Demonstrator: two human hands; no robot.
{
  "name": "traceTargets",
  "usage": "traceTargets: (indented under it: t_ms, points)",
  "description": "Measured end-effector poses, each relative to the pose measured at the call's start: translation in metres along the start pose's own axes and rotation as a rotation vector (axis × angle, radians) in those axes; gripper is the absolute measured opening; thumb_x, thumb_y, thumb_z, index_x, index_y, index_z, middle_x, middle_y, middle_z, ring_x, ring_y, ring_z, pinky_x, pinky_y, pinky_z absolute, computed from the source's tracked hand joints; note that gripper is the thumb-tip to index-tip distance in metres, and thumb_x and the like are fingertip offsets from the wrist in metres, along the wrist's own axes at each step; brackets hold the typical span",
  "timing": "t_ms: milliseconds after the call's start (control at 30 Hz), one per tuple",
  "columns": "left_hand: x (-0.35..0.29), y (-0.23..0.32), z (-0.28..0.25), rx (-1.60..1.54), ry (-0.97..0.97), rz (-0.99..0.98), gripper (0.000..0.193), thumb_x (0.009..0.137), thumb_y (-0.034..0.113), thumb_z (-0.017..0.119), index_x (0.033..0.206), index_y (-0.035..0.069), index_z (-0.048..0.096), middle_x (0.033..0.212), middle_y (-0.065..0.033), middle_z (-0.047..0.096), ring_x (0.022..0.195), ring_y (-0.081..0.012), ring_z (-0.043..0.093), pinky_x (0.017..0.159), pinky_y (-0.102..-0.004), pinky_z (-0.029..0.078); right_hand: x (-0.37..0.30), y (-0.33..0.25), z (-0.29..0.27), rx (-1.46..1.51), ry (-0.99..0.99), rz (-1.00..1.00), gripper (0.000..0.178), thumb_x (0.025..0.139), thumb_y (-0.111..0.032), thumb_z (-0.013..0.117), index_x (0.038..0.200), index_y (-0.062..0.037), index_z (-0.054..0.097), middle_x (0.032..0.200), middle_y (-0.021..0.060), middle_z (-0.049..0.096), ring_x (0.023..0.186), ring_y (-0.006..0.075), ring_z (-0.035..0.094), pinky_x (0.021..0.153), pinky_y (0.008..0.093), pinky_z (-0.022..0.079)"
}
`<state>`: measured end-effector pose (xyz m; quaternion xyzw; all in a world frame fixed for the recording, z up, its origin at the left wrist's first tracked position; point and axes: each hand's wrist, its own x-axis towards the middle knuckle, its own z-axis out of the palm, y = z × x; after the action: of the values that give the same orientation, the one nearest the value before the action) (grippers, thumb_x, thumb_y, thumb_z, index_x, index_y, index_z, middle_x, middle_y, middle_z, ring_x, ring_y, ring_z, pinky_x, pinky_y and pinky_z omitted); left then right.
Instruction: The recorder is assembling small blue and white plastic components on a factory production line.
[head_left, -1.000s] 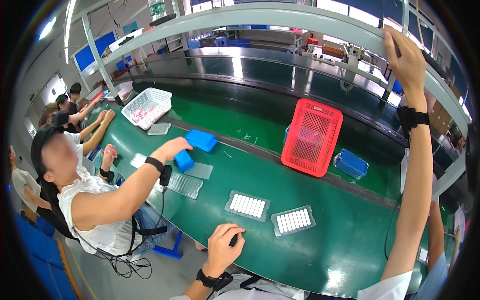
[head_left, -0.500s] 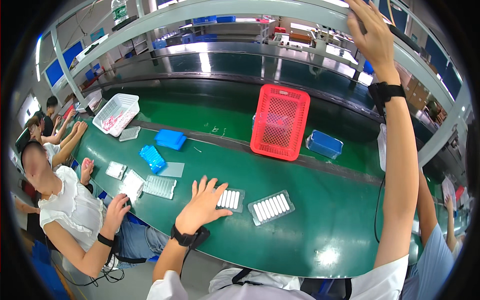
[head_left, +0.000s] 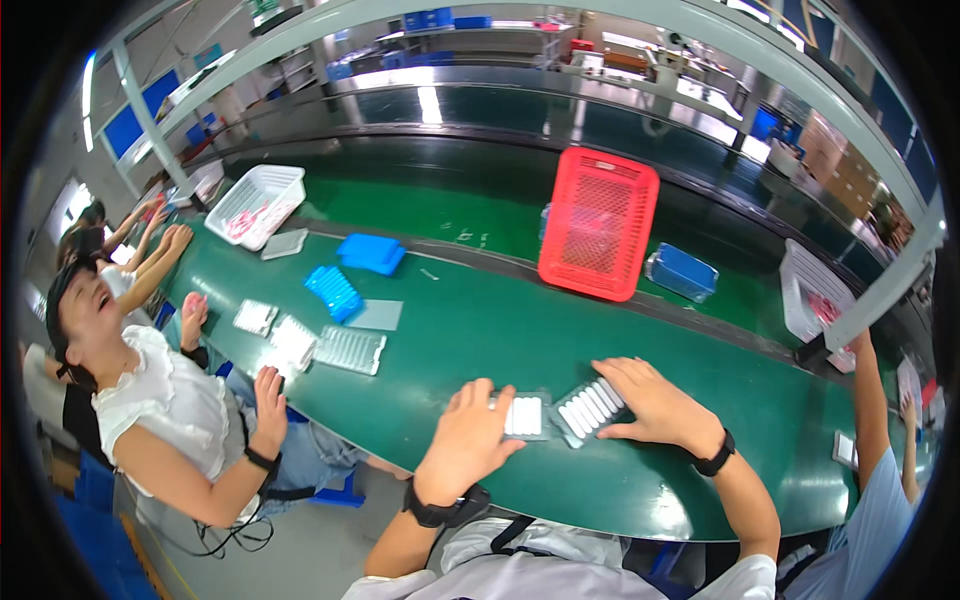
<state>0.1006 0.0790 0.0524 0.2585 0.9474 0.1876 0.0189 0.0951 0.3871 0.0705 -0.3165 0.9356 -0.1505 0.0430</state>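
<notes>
Two clear plastic trays filled with rows of white sticks lie side by side on the green table. My left hand (head_left: 465, 445) covers the left end of one tray (head_left: 524, 415), fingers at its far edge and thumb by its near edge, closed on it. My right hand (head_left: 662, 408) grips the other tray (head_left: 588, 408) at its right end, thumb on the near side and fingers on the far side. This tray sits at an angle, its left corner close to the first. My fingers hide the outer ends of both trays.
A red basket (head_left: 600, 225) and a blue box (head_left: 682, 272) stand beyond the table (head_left: 480, 310). To the left lie blue trays (head_left: 335, 293), more clear trays (head_left: 350, 348) and a white basket (head_left: 255, 205). A co-worker (head_left: 180, 430) sits at left; another person's arm (head_left: 872, 400) reaches in at right.
My right hand has come down from the overhead frame to the right tray, which now sits nearer the left one. The fingers of my left hand have drawn together on its tray.
</notes>
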Motion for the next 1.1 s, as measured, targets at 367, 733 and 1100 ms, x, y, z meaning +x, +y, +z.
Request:
traceTargets:
  t_ms: [367, 733, 1100]
  points:
    - [0.013, 0.023, 0.024, 0.041, -0.036, 0.232, 0.078, 0.08, 0.031, 0.086, 0.142, -0.003, 0.052, 0.127, -0.0214, 0.052, 0.121, -0.0378, 0.055, 0.1, -0.0468, 0.053, -0.065, -0.032, 0.006, -0.129, 0.161, 0.4, 0.072, 0.072, -0.045, 0.088, 0.123, -0.0018, 0.062, 0.111, 0.0136, 0.058, 0.105, 0.0349, 0.058, 0.089, 0.045, 0.051]
    - [0.05, 0.049, 0.039, 0.058, -0.155, 0.578, 0.076, 0.082, 0.034, 0.084, 0.138, -0.008, 0.053, 0.126, -0.0242, 0.051, 0.122, -0.0386, 0.053, 0.098, -0.0552, 0.054, -0.126, -0.06, 0.016, 0.045, 0.22, 0.69, 0.08, 0.063, -0.024, 0.094, 0.132, 0.0016, 0.062, 0.122, 0.0173, 0.056, 0.113, 0.0358, 0.054, 0.094, 0.0453, 0.05]
    - [0.101, -0.164, -0.086, -0.053, 0.27, -0.023, 0.055, 0.087, 0.032, 0.081, 0.132, 0.004, 0.065, 0.13, -0.0187, 0.067, 0.124, -0.0356, 0.062, 0.106, -0.0424, 0.049, -0.159, -0.087, 0.041, 0.177, 0.373, 0.824, 0.102, 0.081, -0.021, 0.086, 0.16, 0.0036, 0.026, 0.165, 0.028, 0.028, 0.152, 0.0452, 0.029, 0.124, 0.0504, 0.03]
